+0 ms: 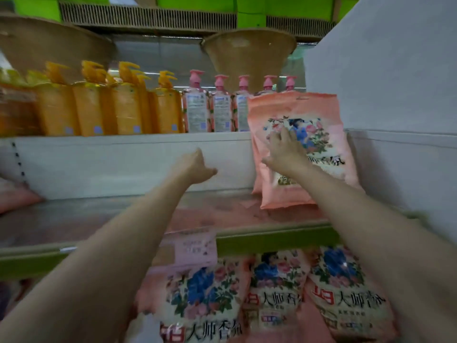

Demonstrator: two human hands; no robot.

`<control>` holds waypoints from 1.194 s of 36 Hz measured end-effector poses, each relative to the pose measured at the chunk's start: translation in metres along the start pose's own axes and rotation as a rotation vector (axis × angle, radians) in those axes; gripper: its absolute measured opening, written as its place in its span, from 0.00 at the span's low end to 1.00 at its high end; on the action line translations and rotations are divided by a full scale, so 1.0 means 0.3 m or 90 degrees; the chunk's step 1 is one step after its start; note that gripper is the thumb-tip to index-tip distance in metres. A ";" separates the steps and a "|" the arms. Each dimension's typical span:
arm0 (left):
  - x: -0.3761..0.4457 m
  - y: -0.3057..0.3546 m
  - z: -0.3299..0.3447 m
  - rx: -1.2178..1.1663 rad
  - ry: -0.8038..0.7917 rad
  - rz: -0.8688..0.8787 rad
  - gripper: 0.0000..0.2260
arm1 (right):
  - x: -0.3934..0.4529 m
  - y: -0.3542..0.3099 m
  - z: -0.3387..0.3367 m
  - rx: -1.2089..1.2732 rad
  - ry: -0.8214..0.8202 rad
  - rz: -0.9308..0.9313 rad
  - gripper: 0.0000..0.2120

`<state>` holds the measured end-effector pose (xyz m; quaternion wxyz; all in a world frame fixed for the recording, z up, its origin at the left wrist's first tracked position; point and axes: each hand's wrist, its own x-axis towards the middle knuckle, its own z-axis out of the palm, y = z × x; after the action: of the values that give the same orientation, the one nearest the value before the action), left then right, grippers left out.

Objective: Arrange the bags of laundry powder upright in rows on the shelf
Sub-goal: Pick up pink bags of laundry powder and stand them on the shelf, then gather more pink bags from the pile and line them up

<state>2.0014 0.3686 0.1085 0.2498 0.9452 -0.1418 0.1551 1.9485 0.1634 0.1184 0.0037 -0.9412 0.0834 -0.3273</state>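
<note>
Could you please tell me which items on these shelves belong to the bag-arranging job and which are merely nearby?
Job: upright pink laundry powder bag under the right hand; pink bags on the lower shelf; middle shelf.
Nearby: orange pump bottles; pink pump bottles; woven baskets.

Pink bag [301,149] with blue-and-rose floral print, orange bottles [99,107], pink-capped bottles [220,107], seemingly green shelf edge [272,240]

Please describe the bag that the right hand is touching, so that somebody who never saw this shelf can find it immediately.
Find the middle shelf, below the row of pump bottles. At its right end, against the white wall, a pink bag stands upright with the right hand flat on its flower picture. Unlike the bags below, it stands on this shelf, upright.
</note>
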 end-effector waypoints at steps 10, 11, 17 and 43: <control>-0.100 -0.284 -0.208 0.113 0.055 -0.056 0.29 | -0.014 -0.352 0.003 0.034 -0.034 -0.133 0.33; -0.110 -0.309 -0.229 0.119 0.062 -0.065 0.29 | -0.014 -0.386 0.003 0.043 -0.039 -0.143 0.33; -0.175 -0.483 -0.354 0.160 0.102 -0.115 0.26 | -0.021 -0.598 0.008 0.079 -0.053 -0.204 0.31; -0.646 -1.145 -0.883 0.242 0.219 -0.434 0.30 | -0.133 -1.592 -0.003 0.249 -0.096 -0.446 0.33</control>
<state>1.8845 0.8294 0.1099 0.1284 0.9276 0.2536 0.2425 1.9909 0.6408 0.1240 0.0772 -0.9154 -0.3070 -0.2485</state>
